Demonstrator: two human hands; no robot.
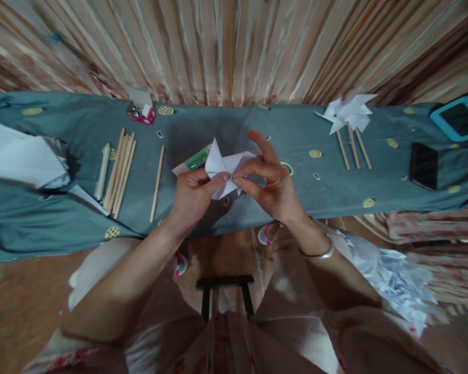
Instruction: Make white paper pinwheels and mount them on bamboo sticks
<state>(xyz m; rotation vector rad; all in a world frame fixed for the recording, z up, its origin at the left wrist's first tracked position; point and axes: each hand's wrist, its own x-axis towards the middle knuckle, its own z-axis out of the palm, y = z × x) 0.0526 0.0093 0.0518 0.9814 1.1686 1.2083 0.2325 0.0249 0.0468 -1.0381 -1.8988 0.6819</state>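
Note:
A white paper pinwheel (217,162) with folded, pointed blades is held up above the table at the middle of the head view. My left hand (191,200) pinches it from the left, thumb on the front near the centre. From the right, my right hand (273,187) brings thumb and index fingertip together at the pinwheel's centre, around something small and thin that I cannot make out. Its other fingers are raised. Behind the pinwheel lies a green and white packet (195,160), partly covered. A yellowish-green ring (287,168) shows beside my right hand.
On the left lie stacked white paper (19,158), a white tube (102,171), several wooden sticks (120,174), a single stick (157,184) and a red box of small metal pieces (141,111). At right: finished pinwheels (349,111), a phone (424,166), a blue-framed tablet (460,118).

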